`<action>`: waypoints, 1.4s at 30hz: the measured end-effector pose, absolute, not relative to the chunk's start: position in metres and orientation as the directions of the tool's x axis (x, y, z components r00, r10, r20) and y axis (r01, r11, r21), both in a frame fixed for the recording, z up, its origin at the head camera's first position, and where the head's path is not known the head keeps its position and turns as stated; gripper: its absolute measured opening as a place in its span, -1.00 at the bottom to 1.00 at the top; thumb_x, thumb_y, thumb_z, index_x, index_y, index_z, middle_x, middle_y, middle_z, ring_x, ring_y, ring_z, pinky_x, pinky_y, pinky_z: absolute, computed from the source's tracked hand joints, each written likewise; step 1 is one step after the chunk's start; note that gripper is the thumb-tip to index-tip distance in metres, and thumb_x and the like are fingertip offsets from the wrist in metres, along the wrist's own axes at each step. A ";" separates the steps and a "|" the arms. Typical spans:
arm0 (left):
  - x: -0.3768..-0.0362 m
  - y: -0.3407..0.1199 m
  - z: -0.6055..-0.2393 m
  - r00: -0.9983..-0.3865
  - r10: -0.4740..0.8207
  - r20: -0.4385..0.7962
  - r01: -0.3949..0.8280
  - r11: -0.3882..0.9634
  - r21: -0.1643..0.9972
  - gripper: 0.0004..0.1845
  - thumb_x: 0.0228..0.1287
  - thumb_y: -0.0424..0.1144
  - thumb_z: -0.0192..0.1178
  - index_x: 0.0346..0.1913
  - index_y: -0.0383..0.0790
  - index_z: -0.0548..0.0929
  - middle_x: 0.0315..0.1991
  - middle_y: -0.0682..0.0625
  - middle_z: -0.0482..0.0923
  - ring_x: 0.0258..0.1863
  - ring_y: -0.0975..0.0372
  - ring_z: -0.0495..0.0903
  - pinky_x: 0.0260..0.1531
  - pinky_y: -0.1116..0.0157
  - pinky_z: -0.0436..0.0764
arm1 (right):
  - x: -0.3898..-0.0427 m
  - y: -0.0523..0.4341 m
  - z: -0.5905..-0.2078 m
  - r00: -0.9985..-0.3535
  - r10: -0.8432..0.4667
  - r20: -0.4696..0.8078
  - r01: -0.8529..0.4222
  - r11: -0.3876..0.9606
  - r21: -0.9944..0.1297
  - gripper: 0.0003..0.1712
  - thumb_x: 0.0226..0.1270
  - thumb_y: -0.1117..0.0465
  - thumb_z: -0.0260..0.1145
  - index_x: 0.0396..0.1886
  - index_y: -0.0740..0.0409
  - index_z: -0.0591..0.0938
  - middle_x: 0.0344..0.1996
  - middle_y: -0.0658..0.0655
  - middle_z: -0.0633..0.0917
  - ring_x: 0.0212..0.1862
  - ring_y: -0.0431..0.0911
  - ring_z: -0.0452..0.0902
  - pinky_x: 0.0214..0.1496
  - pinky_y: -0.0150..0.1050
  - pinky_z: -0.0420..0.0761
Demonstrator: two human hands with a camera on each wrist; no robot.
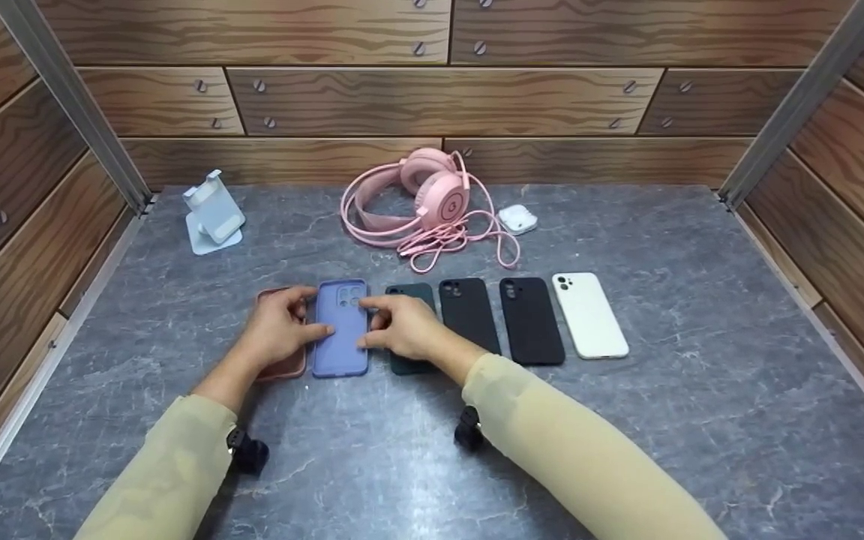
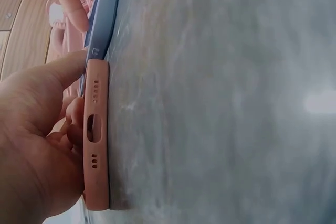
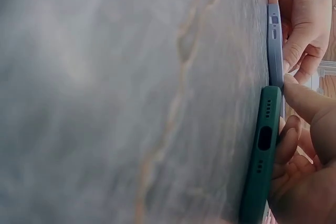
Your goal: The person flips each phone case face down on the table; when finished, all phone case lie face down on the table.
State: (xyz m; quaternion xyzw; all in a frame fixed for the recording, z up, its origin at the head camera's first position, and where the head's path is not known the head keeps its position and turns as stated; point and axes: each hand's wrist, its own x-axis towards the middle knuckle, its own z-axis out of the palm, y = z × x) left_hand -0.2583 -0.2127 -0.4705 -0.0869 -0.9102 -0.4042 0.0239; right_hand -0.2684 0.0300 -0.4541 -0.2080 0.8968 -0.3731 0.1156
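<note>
A purple phone case [image 1: 340,352] lies on the table with its camera cut-outs at the far end. My left hand [image 1: 276,326] holds its left edge, thumb over the side and index finger near the far corner. On the right edge, my right hand [image 1: 404,324] grips it with thumb and index finger. Under the left hand sits a pinkish-brown phone case [image 1: 287,367], partly covered; its port end faces the left wrist view. A dark green phone case [image 1: 411,366] lies beneath the right hand, its port end showing in the right wrist view.
To the right, two black phone cases [image 1: 532,322] and a white one [image 1: 589,315] continue the row. Behind are pink headphones [image 1: 443,199] with a coiled cable, a small white case [image 1: 517,218] and a light blue phone stand [image 1: 214,214]. Wood-patterned walls enclose the table.
</note>
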 end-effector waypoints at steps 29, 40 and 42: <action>-0.260 -0.218 -0.470 -0.984 0.164 0.064 0.156 0.645 0.748 -0.36 0.25 -0.27 0.56 0.33 -0.47 0.61 -0.30 -0.11 0.55 -0.30 0.10 0.49 -0.20 0.17 0.48 | -0.271 0.031 -0.454 -0.880 -0.470 -0.069 -0.279 0.630 -0.725 -0.26 0.23 0.11 0.68 0.40 0.03 0.66 -0.37 -0.11 0.68 -0.26 -0.23 0.54 0.03 -0.25 0.54; -0.260 -0.219 -0.461 -0.985 0.170 -0.017 0.095 0.628 0.772 -0.34 0.30 -0.31 0.47 0.41 -0.45 0.54 -0.17 -0.15 0.55 -0.24 0.10 0.52 -0.18 0.20 0.52 | -0.270 0.031 -0.454 -0.881 -0.467 -0.074 -0.275 0.633 -0.723 -0.27 0.24 0.12 0.67 0.41 0.03 0.65 -0.36 -0.12 0.67 -0.26 -0.23 0.53 0.01 -0.25 0.53; -0.258 -0.218 -0.460 -0.985 0.172 -0.026 0.090 0.629 0.772 -0.34 0.32 -0.31 0.45 0.43 -0.44 0.52 -0.15 -0.15 0.55 -0.22 0.09 0.52 -0.15 0.20 0.52 | -0.269 0.032 -0.455 -0.881 -0.468 -0.073 -0.276 0.630 -0.726 -0.27 0.24 0.13 0.67 0.40 0.05 0.65 -0.36 -0.12 0.67 -0.27 -0.23 0.52 0.00 -0.26 0.54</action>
